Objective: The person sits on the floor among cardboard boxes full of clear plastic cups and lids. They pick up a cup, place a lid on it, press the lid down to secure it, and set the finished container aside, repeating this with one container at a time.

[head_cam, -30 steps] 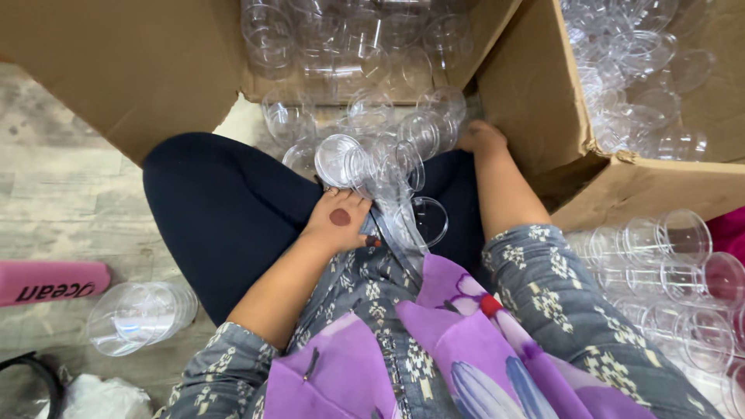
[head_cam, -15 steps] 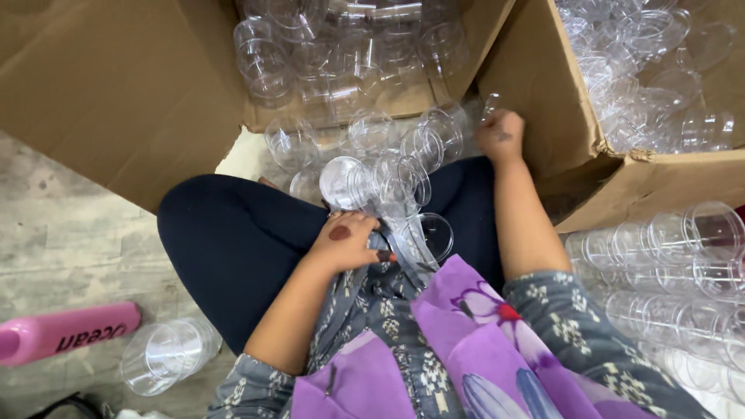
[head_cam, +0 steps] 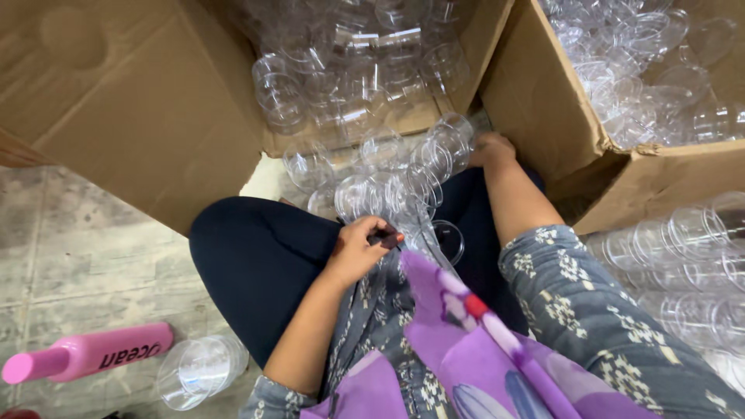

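Grey floor tiles are seen under a pink plastic bottle. Close by, the left hand is closed on a stack of clear plastic cups in the lap. Farther off, the right hand is laid on clear round cups beside the brown cardboard box; its grip cannot be told.

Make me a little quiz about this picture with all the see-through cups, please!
1. True or false: the pink bottle lies on its side on the floor.
2. What does the left hand touch? A) a row of nested clear cups B) the pink bottle C) a cardboard box
3. Where is the right hand?

Key:
1. True.
2. A.
3. Down between the dark trouser leg and the right-hand cardboard box, at the far end of the cup row.
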`<move>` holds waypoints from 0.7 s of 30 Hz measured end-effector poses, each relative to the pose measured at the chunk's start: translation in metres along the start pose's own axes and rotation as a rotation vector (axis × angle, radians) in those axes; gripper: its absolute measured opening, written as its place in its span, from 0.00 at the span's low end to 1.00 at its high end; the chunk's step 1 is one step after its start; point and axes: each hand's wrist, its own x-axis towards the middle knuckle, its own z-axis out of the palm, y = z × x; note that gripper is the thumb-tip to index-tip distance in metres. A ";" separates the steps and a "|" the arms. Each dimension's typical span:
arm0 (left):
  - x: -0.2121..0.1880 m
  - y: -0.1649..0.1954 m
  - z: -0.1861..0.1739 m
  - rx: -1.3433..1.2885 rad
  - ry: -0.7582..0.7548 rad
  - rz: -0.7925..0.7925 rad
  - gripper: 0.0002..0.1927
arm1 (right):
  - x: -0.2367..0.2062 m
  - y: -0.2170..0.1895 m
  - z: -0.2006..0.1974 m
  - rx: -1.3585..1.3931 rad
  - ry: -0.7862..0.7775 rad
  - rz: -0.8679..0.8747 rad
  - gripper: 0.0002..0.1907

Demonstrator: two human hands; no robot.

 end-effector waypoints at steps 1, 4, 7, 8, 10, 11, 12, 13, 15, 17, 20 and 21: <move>0.001 0.002 0.001 -0.024 0.024 0.011 0.12 | 0.001 0.000 -0.001 0.019 0.047 -0.036 0.33; 0.007 0.002 0.004 -0.115 0.124 -0.022 0.11 | 0.004 0.001 -0.003 0.075 0.185 -0.091 0.25; 0.012 -0.009 0.004 -0.100 0.224 -0.125 0.08 | 0.008 0.008 0.001 0.161 0.292 -0.087 0.16; 0.014 -0.015 0.004 -0.155 0.228 -0.129 0.07 | 0.006 0.010 0.001 0.211 0.318 -0.104 0.14; 0.018 -0.027 0.003 -0.269 0.245 -0.141 0.06 | 0.004 0.017 0.000 0.454 0.383 -0.122 0.13; 0.018 -0.033 0.003 -0.311 0.238 -0.128 0.06 | 0.002 0.023 0.002 0.649 0.417 -0.118 0.13; 0.019 -0.038 0.003 -0.354 0.233 -0.116 0.07 | -0.005 0.027 0.000 0.842 0.449 -0.113 0.14; 0.020 -0.043 0.003 -0.397 0.227 -0.104 0.07 | -0.015 0.028 -0.002 0.930 0.487 -0.135 0.14; 0.022 -0.048 0.006 -0.476 0.177 -0.109 0.08 | -0.044 0.025 -0.011 1.107 0.571 -0.180 0.13; 0.026 -0.048 0.008 -0.575 0.108 -0.086 0.12 | -0.092 0.015 -0.013 1.191 0.700 -0.189 0.13; 0.022 -0.038 0.012 -0.783 -0.020 -0.092 0.26 | -0.173 -0.024 0.005 1.602 0.571 -0.532 0.16; 0.020 -0.033 0.010 -0.862 -0.063 -0.127 0.33 | -0.198 -0.038 0.014 1.593 0.501 -0.574 0.16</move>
